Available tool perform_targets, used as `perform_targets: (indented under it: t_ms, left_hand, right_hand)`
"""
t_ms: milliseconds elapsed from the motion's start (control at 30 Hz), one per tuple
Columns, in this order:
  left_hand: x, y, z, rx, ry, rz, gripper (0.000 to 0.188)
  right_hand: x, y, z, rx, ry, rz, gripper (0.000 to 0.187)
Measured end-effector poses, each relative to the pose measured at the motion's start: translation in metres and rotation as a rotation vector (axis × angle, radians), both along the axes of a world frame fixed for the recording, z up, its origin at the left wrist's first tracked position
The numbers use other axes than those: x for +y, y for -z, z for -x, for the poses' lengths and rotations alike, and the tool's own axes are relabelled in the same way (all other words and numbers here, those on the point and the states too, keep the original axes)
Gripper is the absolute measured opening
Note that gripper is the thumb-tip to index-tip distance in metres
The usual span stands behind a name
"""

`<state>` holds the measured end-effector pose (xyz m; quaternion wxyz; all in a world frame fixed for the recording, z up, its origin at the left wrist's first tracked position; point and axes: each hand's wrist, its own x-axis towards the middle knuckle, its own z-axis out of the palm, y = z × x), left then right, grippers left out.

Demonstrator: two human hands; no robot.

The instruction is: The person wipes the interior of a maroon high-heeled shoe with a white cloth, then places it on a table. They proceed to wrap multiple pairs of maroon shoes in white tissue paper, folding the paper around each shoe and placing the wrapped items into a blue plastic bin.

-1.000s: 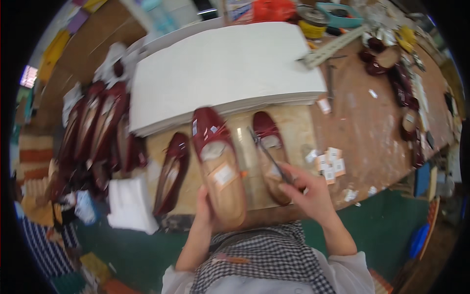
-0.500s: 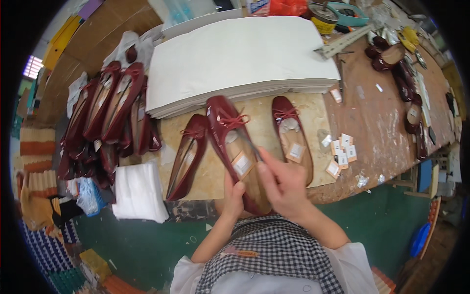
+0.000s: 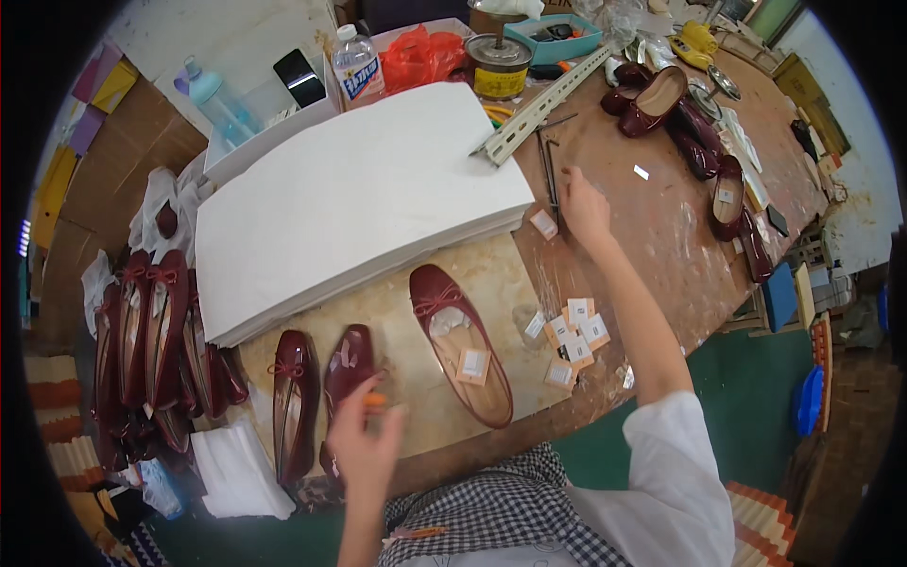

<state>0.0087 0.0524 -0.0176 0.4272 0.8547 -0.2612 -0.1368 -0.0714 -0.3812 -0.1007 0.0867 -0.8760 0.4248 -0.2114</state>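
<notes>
My left hand (image 3: pixel 364 444), blurred, is at the near edge of the table with a small orange tag (image 3: pixel 375 400) between thumb and fingers. Just beyond it a dark red patent ballet flat (image 3: pixel 350 352) stands on the work sheet, partly hidden by the hand. Beside that on the left is another bow-trimmed flat (image 3: pixel 295 406). A third flat (image 3: pixel 487 397) lies to the right, with paper in its toe and a label card (image 3: pixel 472 366) inside. My right hand (image 3: pixel 586 210) reaches far across, fingers beside a thin dark metal rod (image 3: pixel 554 180) on the table.
A thick white paper stack (image 3: pixel 368 198) fills the middle. Several flats (image 3: pixel 156 331) are heaped at left above folded white tissue (image 3: pixel 238 472). Label cards (image 3: pixel 578 331) lie at right. Farther off are a slotted metal bar (image 3: pixel 548 104), a tin (image 3: pixel 498 71) and more flats (image 3: pixel 654 99).
The flat I held in both hands is down on the work sheet. My right hand has moved far right to the rods, where a second rod now lies. The view has shifted right.
</notes>
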Motion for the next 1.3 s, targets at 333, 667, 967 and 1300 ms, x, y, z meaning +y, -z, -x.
perform_targets:
  t_ms: [333, 667, 967, 1300]
  left_hand:
    - [-0.049, 0.094, 0.025, 0.715, 0.09, 0.496, 0.058]
    - [-0.026, 0.047, 0.03, 1.627, 0.189, 0.723, 0.067]
    - [0.012, 0.045, 0.006, 0.635, -0.097, 0.885, 0.06]
    - [0.035, 0.044, -0.001, 0.407, -0.043, 0.782, 0.071]
  right_hand:
    - [-0.065, -0.017, 0.038, -0.073, -0.235, -0.898, 0.04]
    - [0.087, 0.004, 0.155, -0.424, -0.046, -0.343, 0.021]
    - [0.264, -0.116, 0.073, -0.278, -0.443, -0.828, 0.033]
    - [0.327, -0.141, 0.029, -0.234, -0.626, -1.148, 0.033]
